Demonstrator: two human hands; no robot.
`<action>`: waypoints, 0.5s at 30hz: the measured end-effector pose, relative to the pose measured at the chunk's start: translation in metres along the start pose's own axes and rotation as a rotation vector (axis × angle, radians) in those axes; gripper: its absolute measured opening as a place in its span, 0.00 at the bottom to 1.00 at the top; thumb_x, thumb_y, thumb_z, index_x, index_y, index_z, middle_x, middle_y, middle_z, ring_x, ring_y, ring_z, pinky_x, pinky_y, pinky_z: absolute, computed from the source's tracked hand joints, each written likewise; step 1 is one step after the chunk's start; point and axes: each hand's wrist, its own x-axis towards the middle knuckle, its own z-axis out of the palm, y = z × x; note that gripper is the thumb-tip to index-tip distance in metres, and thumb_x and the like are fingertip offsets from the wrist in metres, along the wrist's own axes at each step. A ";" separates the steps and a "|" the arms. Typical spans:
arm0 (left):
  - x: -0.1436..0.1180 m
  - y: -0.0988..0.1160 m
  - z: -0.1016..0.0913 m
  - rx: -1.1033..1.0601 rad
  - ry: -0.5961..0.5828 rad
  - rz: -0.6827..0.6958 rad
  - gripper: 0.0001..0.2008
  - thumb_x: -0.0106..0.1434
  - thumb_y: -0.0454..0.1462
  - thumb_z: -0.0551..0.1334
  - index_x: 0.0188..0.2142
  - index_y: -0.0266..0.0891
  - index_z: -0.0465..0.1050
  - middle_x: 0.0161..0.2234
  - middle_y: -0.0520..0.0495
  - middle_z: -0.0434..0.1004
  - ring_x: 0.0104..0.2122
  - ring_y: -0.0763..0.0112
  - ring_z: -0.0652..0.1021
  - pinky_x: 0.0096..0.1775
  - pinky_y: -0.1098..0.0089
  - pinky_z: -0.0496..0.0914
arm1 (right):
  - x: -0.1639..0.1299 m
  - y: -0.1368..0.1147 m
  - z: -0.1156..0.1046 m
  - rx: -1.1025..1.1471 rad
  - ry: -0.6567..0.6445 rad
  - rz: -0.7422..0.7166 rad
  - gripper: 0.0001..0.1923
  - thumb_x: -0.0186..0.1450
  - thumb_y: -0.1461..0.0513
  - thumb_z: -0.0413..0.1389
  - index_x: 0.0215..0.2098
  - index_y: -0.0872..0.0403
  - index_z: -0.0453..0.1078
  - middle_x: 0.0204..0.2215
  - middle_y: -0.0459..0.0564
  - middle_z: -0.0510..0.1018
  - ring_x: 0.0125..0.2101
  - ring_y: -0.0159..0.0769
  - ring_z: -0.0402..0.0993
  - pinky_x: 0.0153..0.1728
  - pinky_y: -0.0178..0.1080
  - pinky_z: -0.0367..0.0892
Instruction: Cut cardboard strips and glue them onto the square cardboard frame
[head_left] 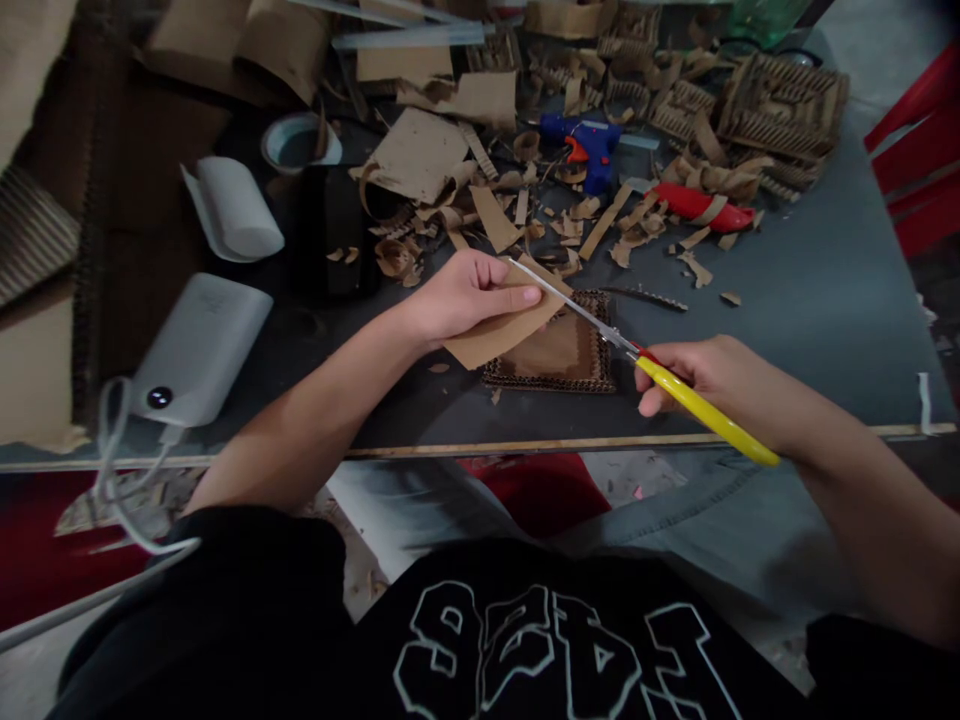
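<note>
Nearest, a black printed shirt fills the bottom of the view, above the desk's (pixel 825 300) near edge. Just past that edge the right hand (pixel 712 375) is closed around the yellow handles of the scissors (pixel 645 365), blades slightly parted at the edge of a cardboard piece (pixel 499 330). The left hand (pixel 465 295) pinches that piece, thumb on top, above a small corrugated tray (pixel 562 355) lying near the near edge. The cut looks barely begun; most of the piece is uncut. Toward the left edge lies a white power bank (pixel 199 350). Farther back, cardboard scraps (pixel 570 225) and a blue glue gun (pixel 585 145).
</note>
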 end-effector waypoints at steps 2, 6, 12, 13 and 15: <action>0.001 0.000 0.000 -0.013 -0.020 -0.018 0.23 0.51 0.55 0.75 0.30 0.36 0.84 0.24 0.48 0.83 0.19 0.81 0.74 0.19 0.81 0.61 | 0.002 0.001 0.000 0.000 -0.023 0.024 0.28 0.59 0.36 0.57 0.35 0.52 0.72 0.25 0.48 0.75 0.24 0.33 0.63 0.26 0.39 0.57; 0.000 -0.002 0.001 0.002 -0.078 -0.067 0.21 0.52 0.53 0.76 0.29 0.36 0.83 0.23 0.48 0.82 0.19 0.79 0.75 0.19 0.80 0.62 | 0.002 0.002 0.001 -0.056 -0.044 -0.071 0.39 0.57 0.28 0.52 0.39 0.53 0.71 0.22 0.45 0.70 0.23 0.32 0.59 0.24 0.39 0.55; 0.001 -0.002 0.004 -0.021 -0.102 -0.100 0.18 0.55 0.51 0.75 0.30 0.37 0.83 0.23 0.50 0.82 0.20 0.80 0.74 0.20 0.79 0.64 | 0.002 0.004 0.005 0.082 -0.067 0.001 0.35 0.57 0.30 0.58 0.35 0.52 0.71 0.21 0.42 0.66 0.22 0.29 0.55 0.22 0.36 0.53; 0.001 -0.002 0.004 -0.021 -0.103 -0.110 0.18 0.55 0.51 0.75 0.30 0.37 0.83 0.24 0.50 0.82 0.20 0.80 0.74 0.21 0.79 0.65 | 0.002 0.003 0.005 0.107 -0.078 0.016 0.33 0.58 0.32 0.59 0.34 0.52 0.71 0.21 0.42 0.66 0.22 0.29 0.55 0.22 0.36 0.52; 0.002 -0.004 0.004 -0.003 -0.087 -0.137 0.18 0.57 0.51 0.74 0.30 0.37 0.82 0.24 0.49 0.82 0.20 0.79 0.74 0.20 0.78 0.64 | 0.002 0.002 0.005 0.115 -0.091 0.015 0.30 0.59 0.35 0.61 0.33 0.52 0.72 0.21 0.42 0.66 0.22 0.29 0.56 0.22 0.36 0.52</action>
